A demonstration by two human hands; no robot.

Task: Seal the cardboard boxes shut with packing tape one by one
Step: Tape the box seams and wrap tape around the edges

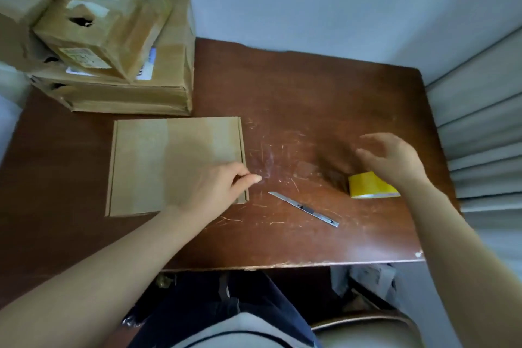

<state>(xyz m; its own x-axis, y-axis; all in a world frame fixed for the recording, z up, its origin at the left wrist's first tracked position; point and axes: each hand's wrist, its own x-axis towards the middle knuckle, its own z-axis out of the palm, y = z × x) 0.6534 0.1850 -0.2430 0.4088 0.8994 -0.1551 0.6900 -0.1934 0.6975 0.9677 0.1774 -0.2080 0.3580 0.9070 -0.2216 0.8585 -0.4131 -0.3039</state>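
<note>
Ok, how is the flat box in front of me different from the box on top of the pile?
The flat box is thin and lies level on the table; the top box is taller and sits tilted on the pile. The flat box looks clean; the top box is worn, with a torn hole and label scraps. Your left hand touches the flat box, not the top box. Both are brown cardboard.

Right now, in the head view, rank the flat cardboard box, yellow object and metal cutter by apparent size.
1. flat cardboard box.
2-3. metal cutter and yellow object, unranked: cutter longer but thin, yellow object broader, partly hidden by the right hand.
</note>
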